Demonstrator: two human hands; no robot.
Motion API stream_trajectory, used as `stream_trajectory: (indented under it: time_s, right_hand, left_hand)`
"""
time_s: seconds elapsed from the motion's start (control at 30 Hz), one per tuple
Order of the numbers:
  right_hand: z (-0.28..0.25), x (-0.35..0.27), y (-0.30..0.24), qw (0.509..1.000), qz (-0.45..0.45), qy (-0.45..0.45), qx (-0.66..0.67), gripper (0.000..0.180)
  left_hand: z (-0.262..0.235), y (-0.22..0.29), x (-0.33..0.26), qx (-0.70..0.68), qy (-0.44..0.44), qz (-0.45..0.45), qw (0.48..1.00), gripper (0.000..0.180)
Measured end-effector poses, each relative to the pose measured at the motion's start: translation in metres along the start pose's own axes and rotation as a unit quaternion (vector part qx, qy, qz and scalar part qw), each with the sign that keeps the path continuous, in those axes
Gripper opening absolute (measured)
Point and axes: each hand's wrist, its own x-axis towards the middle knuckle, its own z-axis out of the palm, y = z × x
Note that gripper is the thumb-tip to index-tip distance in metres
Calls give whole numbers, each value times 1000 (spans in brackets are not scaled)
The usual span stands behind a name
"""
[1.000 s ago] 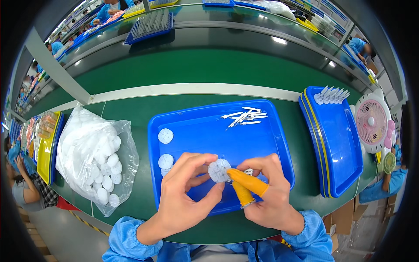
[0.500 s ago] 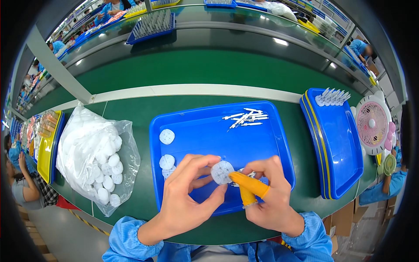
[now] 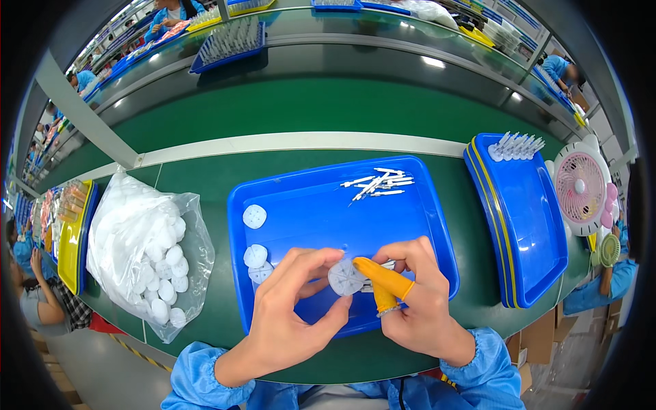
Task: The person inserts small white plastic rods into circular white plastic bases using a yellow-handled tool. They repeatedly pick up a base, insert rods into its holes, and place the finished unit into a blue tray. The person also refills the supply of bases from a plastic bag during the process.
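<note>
Over the near edge of the blue tray (image 3: pixel 410 205), both hands meet on one small white disc (image 3: pixel 345 277). The left hand (image 3: pixel 290 318) pinches the disc's left rim between thumb and curled fingers, a narrow grip closed on the part. The right hand (image 3: pixel 417 301) presses against the disc's right side with an orange finger cot (image 3: pixel 383 273) on the forefinger and a second cot on the thumb below it; its other fingers are folded in, so this hand too is closed on the disc.

Inside the tray, three loose white discs (image 3: pixel 254 236) lie along its left wall (one farther back, two nearer the left hand). A scatter of thin white pins (image 3: pixel 378 184) rests near the tray's far edge. Left of the tray, on the green bench, sits a clear plastic bag (image 3: pixel 147 246) full of more white discs. Right of the tray stands a stack of blue trays (image 3: pixel 519 219), and beyond that a small pink fan (image 3: pixel 581 191).
</note>
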Motion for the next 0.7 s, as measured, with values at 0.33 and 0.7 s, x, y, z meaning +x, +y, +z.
stream_trajectory:
  time_s: [0.33, 0.7]
  right_hand:
    - [-5, -3, -4, 1000, -8, -6, -24, 58]
    - [-2, 4, -8, 999, -7, -44, 0, 55]
  left_hand:
    - [-3, 1, 1, 11, -25, -5, 1000, 58]
    - [1, 2, 0, 73, -43, 26, 996, 58]
